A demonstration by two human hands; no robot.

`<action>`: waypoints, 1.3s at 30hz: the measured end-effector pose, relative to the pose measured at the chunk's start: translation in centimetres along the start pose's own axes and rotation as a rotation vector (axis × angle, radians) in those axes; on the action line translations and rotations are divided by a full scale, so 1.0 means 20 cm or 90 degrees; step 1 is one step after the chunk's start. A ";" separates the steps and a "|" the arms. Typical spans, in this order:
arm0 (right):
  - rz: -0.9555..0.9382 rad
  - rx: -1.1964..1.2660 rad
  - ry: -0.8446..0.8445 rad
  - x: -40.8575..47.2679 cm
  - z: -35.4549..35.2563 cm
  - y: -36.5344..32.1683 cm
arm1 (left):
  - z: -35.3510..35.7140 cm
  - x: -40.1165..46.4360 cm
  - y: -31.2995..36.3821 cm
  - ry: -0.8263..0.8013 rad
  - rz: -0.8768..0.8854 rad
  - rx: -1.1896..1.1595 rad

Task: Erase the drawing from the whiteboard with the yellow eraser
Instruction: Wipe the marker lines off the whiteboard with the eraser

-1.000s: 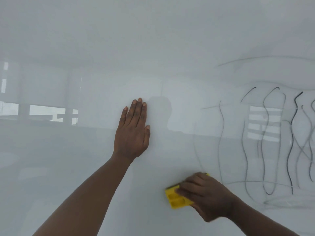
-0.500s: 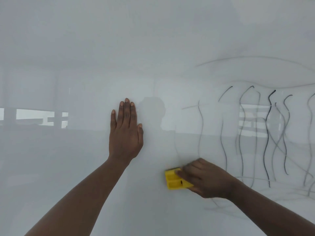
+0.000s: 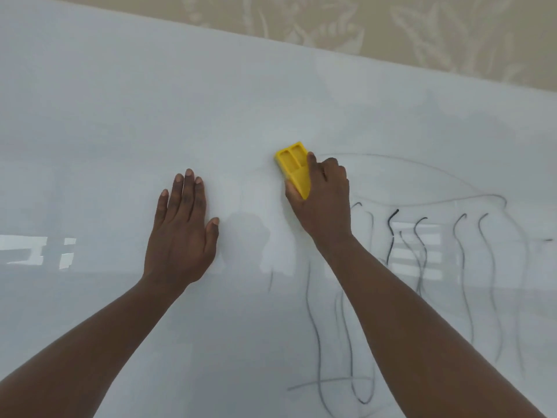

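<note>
Yellow eraser (image 3: 294,167) pinched in right hand (image 3: 324,200), now raised from 6 o'clock to drawing's (image 3: 422,251) 10 o'clock corner on whiteboard (image 3: 120,116). Left hand (image 3: 180,233) flat, spread, bracing. Most lines remaining; erasure incomplete.

One whiteboard (image 3: 120,116) fills the view; one yellow eraser (image 3: 294,165) lies against it, with two rectangular recesses moulded in its back; two bare hands show, a left hand (image 3: 180,233) and a right hand (image 3: 324,200); two forearms reach up from the lower edge; one line drawing (image 3: 422,251) of many wavy dark strokes remains, too tangled and faint for an exact count; one strip of leaf-patterned wall (image 3: 391,25) runs above the board.
</note>
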State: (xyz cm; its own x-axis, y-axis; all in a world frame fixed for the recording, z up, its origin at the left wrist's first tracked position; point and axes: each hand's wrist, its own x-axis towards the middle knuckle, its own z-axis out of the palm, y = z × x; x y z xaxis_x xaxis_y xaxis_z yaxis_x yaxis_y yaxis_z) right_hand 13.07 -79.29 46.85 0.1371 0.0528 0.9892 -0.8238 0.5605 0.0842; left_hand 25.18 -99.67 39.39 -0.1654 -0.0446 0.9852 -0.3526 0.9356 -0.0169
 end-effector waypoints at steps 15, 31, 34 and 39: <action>0.471 -0.078 0.128 -0.04 -0.47 1.19 | 0.11 0.00 0.07 0.060 -0.018 0.032; -0.040 0.035 0.052 -0.03 0.15 -0.22 | 0.07 -0.01 0.08 0.046 -0.019 0.031; -0.100 0.026 0.013 -0.14 0.19 -0.41 | 0.07 -0.07 0.07 0.065 -0.040 -0.008; -0.213 0.010 -0.001 -0.28 0.14 -0.31 | 0.08 -0.15 0.07 0.102 -0.044 -0.025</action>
State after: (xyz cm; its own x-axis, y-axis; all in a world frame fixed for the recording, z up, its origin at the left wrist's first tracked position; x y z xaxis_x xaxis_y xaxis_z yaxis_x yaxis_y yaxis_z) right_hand 15.82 -85.38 41.16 0.4006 -0.1332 0.9065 -0.7414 0.5342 0.4061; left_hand 23.78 -98.75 36.23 0.0088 -0.0560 0.9984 -0.3215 0.9453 0.0559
